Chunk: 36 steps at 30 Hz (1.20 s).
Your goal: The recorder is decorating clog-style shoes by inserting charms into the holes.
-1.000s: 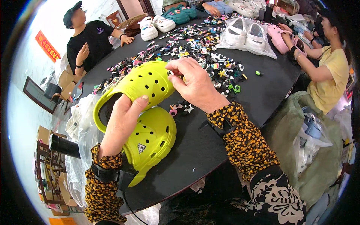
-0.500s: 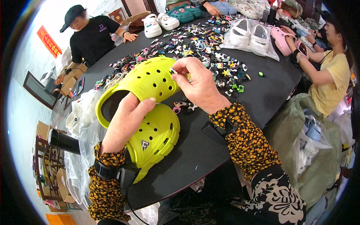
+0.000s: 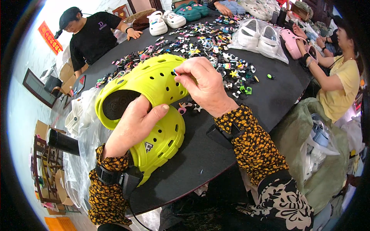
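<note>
My left hand (image 3: 133,125) grips a lime-green clog (image 3: 156,79), its fingers inside the foot opening and its thumb lying along the outside. At the holes of that clog's upper, my right hand (image 3: 206,84) pinches a small shoe charm (image 3: 176,72), mostly hidden by the fingers; a bit of blue and red shows. Whether the charm sits in a hole I cannot tell. Beneath lies a second lime-green clog (image 3: 169,138) on the black table (image 3: 216,154), bearing a letter-shaped charm (image 3: 148,146).
Many loose charms (image 3: 185,42) cover the table beyond my hands. White clogs (image 3: 158,24) stand farther back, and bagged white shoes (image 3: 258,36) lie at the far right. A co-worker (image 3: 335,73) holds a pink clog (image 3: 291,43). Clear plastic bags (image 3: 83,154) hang at the left edge.
The held clog has tilted so its opening shows more toward me. My left hand has shifted slightly right with it; the right hand keeps its pinch. The co-worker at left has leaned down.
</note>
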### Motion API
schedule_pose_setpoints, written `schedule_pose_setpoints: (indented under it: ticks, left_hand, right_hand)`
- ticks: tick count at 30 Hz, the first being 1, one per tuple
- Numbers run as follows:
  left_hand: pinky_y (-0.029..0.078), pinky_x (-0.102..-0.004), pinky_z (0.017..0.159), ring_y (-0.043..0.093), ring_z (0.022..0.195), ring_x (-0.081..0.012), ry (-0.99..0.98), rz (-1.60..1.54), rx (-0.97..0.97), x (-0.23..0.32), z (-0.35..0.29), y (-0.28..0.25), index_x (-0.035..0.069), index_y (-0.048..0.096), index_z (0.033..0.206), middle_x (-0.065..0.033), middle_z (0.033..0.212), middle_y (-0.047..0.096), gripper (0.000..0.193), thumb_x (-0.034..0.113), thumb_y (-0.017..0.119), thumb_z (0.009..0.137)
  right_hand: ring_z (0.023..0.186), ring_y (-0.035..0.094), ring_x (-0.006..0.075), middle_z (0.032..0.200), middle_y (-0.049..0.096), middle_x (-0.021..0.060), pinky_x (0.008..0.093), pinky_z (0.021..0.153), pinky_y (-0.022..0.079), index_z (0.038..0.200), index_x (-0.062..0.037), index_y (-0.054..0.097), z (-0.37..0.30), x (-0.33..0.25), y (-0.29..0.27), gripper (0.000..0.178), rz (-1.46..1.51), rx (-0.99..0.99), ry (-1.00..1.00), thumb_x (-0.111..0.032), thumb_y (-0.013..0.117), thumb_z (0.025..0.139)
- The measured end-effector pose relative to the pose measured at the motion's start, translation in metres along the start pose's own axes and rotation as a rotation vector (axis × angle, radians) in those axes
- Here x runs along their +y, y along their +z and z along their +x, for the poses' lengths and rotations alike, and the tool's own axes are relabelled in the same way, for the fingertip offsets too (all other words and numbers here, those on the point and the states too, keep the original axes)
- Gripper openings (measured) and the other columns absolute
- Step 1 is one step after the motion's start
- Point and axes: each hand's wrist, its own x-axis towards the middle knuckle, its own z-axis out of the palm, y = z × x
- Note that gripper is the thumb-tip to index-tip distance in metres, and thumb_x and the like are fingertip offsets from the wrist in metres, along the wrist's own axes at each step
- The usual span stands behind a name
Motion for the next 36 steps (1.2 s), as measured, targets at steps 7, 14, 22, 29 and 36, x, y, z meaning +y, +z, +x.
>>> schedule_pose_setpoints:
  ticks: [7, 14, 22, 29, 36]
  left_hand:
    - [0.041, -0.0284, 0.09, 0.053, 0.101, -0.0138, 0.016, 0.088, -0.022, 0.0011, 0.0, -0.002, -0.004, 0.047, 0.124, -0.0067, 0.113, 0.058, 0.037, 0.016, 0.052, 0.093]
    - [0.046, -0.0315, 0.08, 0.06, 0.088, -0.0194, 0.089, -0.077, 0.133, -0.0081, -0.0025, 0.0021, -0.005, 0.054, 0.112, -0.0139, 0.098, 0.063, 0.03, 0.012, 0.056, 0.088]
    - [0.046, -0.0321, 0.08, 0.06, 0.088, -0.02, 0.066, -0.009, 0.089, -0.006, -0.0002, 0.0028, -0.005, 0.053, 0.113, -0.0143, 0.097, 0.063, 0.031, 0.012, 0.056, 0.088]
    - [0.041, -0.0284, 0.09, 0.053, 0.103, -0.014, 0.051, -0.004, 0.021, -0.0005, 0.0, -0.0006, -0.005, 0.046, 0.124, -0.0073, 0.114, 0.058, 0.037, 0.014, 0.05, 0.092]
    - [0.041, -0.0278, 0.089, 0.053, 0.101, -0.0133, 0.026, -0.024, 0.061, 0.0005, -0.0014, -0.0003, -0.005, 0.047, 0.123, -0.007, 0.113, 0.059, 0.035, 0.01, 0.049, 0.091]
  right_hand:
    - [0.08, 0.058, 0.021, 0.086, 0.06, 0.0071, 0.0303, 0.071, 0.048, 0.087, -0.0023, 0.063, 0.0017, 0.0, -0.0007, 0.02, -0.062, 0.021, -0.096, 0.006, 0.07, 0.07]
    - [0.079, 0.058, 0.0207, 0.086, 0.06, 0.0069, 0.0298, 0.071, 0.048, 0.09, -0.0027, 0.065, 0.0027, -0.0027, 0.004, 0.021, -0.066, 0.004, -0.154, 0.006, 0.068, 0.071]
    - [0.078, 0.057, 0.0211, 0.085, 0.06, 0.0071, 0.0302, 0.07, 0.048, 0.088, -0.003, 0.064, 0.0008, -0.001, 0.0026, 0.02, -0.036, 0.026, -0.103, 0.007, 0.067, 0.072]
    - [0.078, 0.056, 0.0225, 0.085, 0.059, 0.0054, 0.0321, 0.071, 0.044, 0.089, -0.005, 0.065, 0.002, -0.0036, 0.0, 0.021, -0.147, 0.001, -0.171, 0.005, 0.067, 0.071]
    - [0.082, 0.054, 0.0223, 0.087, 0.058, 0.0049, 0.032, 0.074, 0.043, 0.094, -0.0051, 0.067, 0.0022, -0.008, -0.0016, 0.025, -0.167, -0.069, -0.152, 0.005, 0.062, 0.072]
